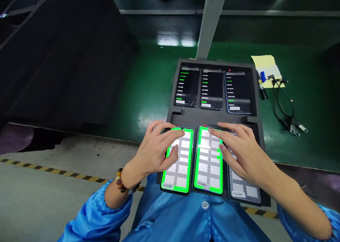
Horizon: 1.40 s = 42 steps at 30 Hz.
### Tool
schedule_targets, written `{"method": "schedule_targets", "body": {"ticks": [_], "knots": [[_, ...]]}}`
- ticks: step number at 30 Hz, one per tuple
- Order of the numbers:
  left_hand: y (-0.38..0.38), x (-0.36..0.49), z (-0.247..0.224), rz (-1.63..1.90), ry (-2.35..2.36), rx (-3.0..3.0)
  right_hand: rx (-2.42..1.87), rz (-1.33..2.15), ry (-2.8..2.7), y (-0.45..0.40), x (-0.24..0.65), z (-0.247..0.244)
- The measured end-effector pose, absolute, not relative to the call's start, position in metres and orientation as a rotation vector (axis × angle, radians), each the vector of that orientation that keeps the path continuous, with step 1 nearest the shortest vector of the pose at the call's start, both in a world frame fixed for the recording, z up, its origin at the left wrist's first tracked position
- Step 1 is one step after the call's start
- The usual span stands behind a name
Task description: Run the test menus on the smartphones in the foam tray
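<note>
My left hand [156, 146] is over the left front smartphone [176, 182], its index fingertip at the top of the screen and its fingers apart. That screen shows a white and grey grid inside a green border. My right hand [240, 150] reaches across to the middle front smartphone [208, 178], index fingertip near the top of its screen, which has a similar green border and a few green cells. Beneath my right hand lies the right front smartphone [245, 194], partly hidden, with a dimmer grid and no green visible. Neither hand grips anything.
A black foam tray [212, 116] holds the phones. Its back row has a left phone [186, 86], middle phone [211, 90] and right phone [238, 93] with dark text lists. Right of it lie black cables [277, 107], a marker [262, 90] and yellow paper [265, 63]. A grey post [211, 22] rises behind.
</note>
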<state>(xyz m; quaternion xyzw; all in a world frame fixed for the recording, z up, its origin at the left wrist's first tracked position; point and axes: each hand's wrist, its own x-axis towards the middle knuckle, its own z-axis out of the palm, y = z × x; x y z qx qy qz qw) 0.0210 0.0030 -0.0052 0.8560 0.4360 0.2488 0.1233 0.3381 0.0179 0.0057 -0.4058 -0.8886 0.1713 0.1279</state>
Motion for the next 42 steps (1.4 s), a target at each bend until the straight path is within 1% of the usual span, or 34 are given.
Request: {"method": "schedule_targets", "body": {"ticks": [10, 18, 25, 28, 33, 38, 42], "knots": [[-0.026, 0.013, -0.006, 0.833, 1.154, 2.493, -0.986, 0.426, -2.645, -0.01, 0.341, 0.01], [-0.052, 0.007, -0.002, 0.909, 1.02, 2.519, -0.88, 0.448, -2.651, -0.042, 0.343, 0.017], [-0.077, 0.006, -0.009, 1.028, 0.933, 2.485, -0.803, 0.48, -2.668, -0.074, 0.349, 0.016], [-0.084, 0.007, -0.007, 1.014, 0.908, 2.496, -0.77, 0.507, -2.7, -0.083, 0.35, 0.016], [-0.094, 0.004, -0.003, 0.971, 0.938, 2.523, -0.768, 0.52, -2.678, -0.088, 0.345, 0.017], [-0.105, -0.009, -0.012, 1.049, 1.1, 2.481, -0.729, 0.52, -2.673, -0.086, 0.335, 0.013], [-0.111, -0.016, -0.014, 1.063, 1.195, 2.47, -0.732, 0.503, -2.691, -0.087, 0.344, 0.009]]}}
